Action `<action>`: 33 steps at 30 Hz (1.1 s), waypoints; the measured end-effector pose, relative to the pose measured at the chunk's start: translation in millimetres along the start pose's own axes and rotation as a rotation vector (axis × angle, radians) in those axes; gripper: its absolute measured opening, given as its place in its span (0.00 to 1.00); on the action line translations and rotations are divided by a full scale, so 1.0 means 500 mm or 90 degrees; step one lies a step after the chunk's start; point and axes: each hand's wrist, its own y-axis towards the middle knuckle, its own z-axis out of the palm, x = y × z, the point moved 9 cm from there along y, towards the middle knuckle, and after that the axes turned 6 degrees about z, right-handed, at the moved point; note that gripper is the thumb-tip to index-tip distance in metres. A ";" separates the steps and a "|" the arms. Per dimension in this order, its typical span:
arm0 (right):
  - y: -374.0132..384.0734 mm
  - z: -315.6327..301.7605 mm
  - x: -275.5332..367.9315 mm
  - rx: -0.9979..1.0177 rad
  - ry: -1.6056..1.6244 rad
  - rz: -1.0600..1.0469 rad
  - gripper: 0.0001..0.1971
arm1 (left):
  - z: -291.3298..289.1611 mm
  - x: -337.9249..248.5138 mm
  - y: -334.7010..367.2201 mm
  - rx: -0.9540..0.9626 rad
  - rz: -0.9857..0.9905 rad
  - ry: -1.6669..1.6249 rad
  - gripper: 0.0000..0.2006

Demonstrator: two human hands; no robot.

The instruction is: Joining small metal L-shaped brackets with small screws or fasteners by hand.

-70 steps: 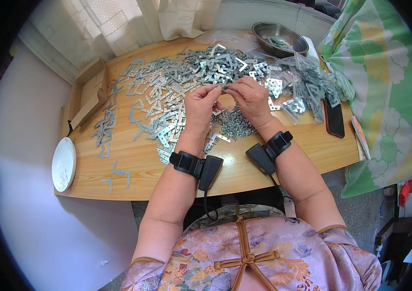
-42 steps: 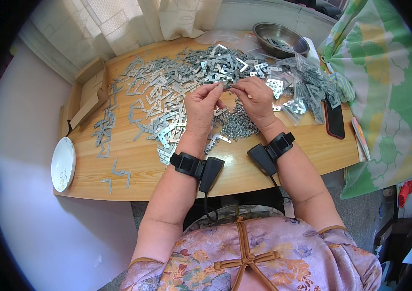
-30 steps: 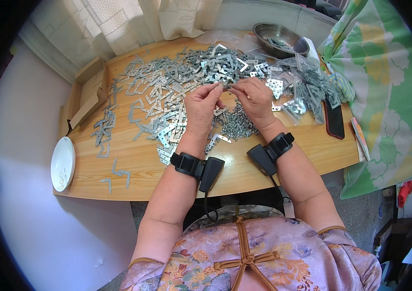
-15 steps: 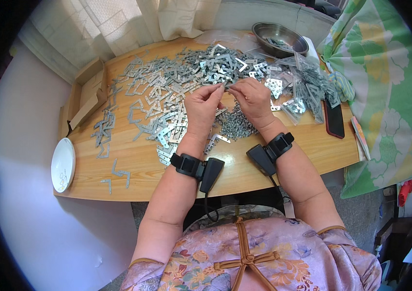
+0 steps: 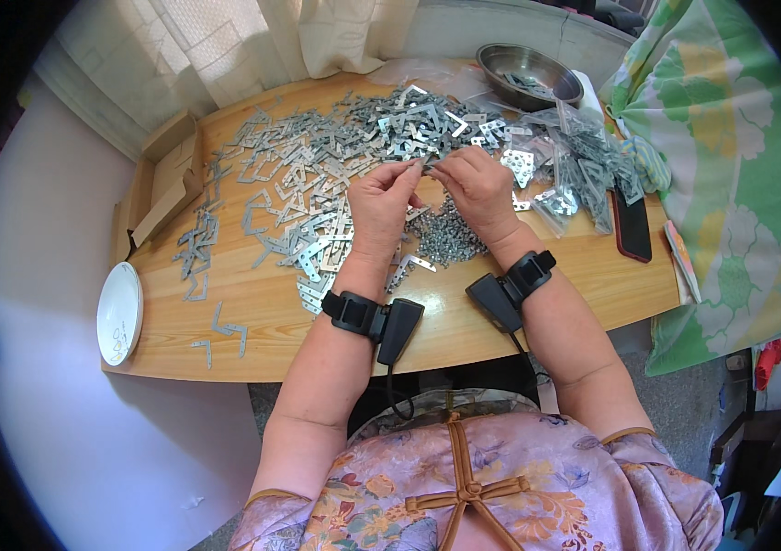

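My left hand (image 5: 381, 207) and my right hand (image 5: 477, 191) meet over the middle of the table, their fingertips pinched together. Between them is a small dark grey piece, too covered by the fingers to make out. Just below the fingers lies a heap of small screws (image 5: 447, 235). One L-shaped bracket (image 5: 420, 263) rests at its near edge, beside my left wrist. Flat metal corner brackets (image 5: 317, 165) spread in a large pile to the left and beyond my hands. A plate with several holes (image 5: 519, 165) lies right of my right hand.
Clear plastic bags of metal parts (image 5: 592, 151) crowd the right, near a dark phone (image 5: 631, 225). At the back stands a steel bowl (image 5: 491, 62). An open cardboard box (image 5: 165, 197) and a white plate (image 5: 120, 312) line the left edge. Loose brackets (image 5: 230, 329) lie near the front.
Almost nothing differs. My hands stay together at the same spot, with only a very slight shift of the fingers and wrists.
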 end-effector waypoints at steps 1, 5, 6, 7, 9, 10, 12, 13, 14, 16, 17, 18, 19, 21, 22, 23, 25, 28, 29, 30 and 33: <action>0.001 0.000 0.002 0.006 -0.010 0.002 0.05 | -0.001 0.004 -0.001 0.004 -0.010 -0.008 0.07; 0.002 -0.001 0.011 -0.006 -0.031 -0.025 0.06 | 0.000 0.007 -0.003 0.004 -0.026 -0.030 0.07; 0.003 -0.001 0.011 -0.006 -0.031 -0.025 0.06 | 0.000 0.007 -0.002 0.004 -0.025 -0.030 0.07; 0.003 -0.002 0.012 -0.007 -0.032 -0.029 0.06 | 0.000 0.010 -0.001 0.002 -0.032 -0.038 0.07; 0.004 -0.003 0.015 -0.008 -0.033 -0.034 0.06 | 0.000 0.013 -0.001 0.000 -0.037 -0.047 0.07; 0.003 -0.003 0.016 -0.007 -0.026 -0.036 0.06 | -0.001 0.015 -0.001 0.001 -0.042 -0.051 0.07; 0.004 -0.003 0.016 -0.007 -0.019 -0.039 0.06 | -0.001 0.016 -0.001 0.002 -0.047 -0.056 0.07; 0.003 -0.003 0.015 -0.009 -0.004 -0.041 0.06 | -0.001 0.016 -0.002 0.004 -0.050 -0.064 0.07; 0.003 -0.003 0.014 -0.011 0.010 -0.043 0.06 | 0.000 0.016 -0.002 0.006 -0.053 -0.071 0.08; 0.001 -0.001 0.013 -0.010 0.015 -0.044 0.07 | -0.001 0.020 -0.002 0.006 -0.067 -0.083 0.08; 0.001 -0.001 0.012 -0.009 0.019 -0.045 0.07 | 0.000 0.023 -0.002 0.007 -0.081 -0.096 0.08; 0.001 -0.001 0.014 -0.009 0.019 -0.046 0.07 | 0.000 0.023 -0.002 0.007 -0.080 -0.096 0.08; 0.001 -0.002 0.016 -0.012 0.025 -0.042 0.07 | 0.000 0.023 -0.003 0.003 -0.083 -0.106 0.08; 0.001 -0.003 0.017 -0.015 0.031 -0.040 0.06 | -0.001 0.024 -0.003 -0.001 -0.085 -0.117 0.08; 0.000 -0.002 0.016 -0.013 0.040 -0.038 0.06 | -0.002 0.030 -0.003 0.002 -0.098 -0.126 0.08; 0.000 -0.002 0.015 -0.012 0.049 -0.037 0.06 | -0.002 0.036 -0.003 0.005 -0.111 -0.134 0.08; 0.000 -0.002 0.013 -0.011 0.056 -0.024 0.06 | -0.002 0.043 -0.004 0.008 -0.126 -0.155 0.08; 0.000 -0.001 0.003 -0.016 0.077 -0.001 0.06 | 0.000 0.046 -0.004 0.015 -0.148 -0.186 0.08; -0.001 0.000 -0.003 -0.021 0.089 0.009 0.06 | 0.002 0.047 -0.005 0.019 -0.156 -0.195 0.08; -0.004 0.003 -0.004 -0.022 0.089 0.009 0.06 | 0.003 0.048 -0.005 0.019 -0.156 -0.195 0.08; -0.013 0.011 -0.030 -0.019 0.167 0.090 0.04 | 0.006 0.045 -0.004 0.028 -0.147 -0.194 0.08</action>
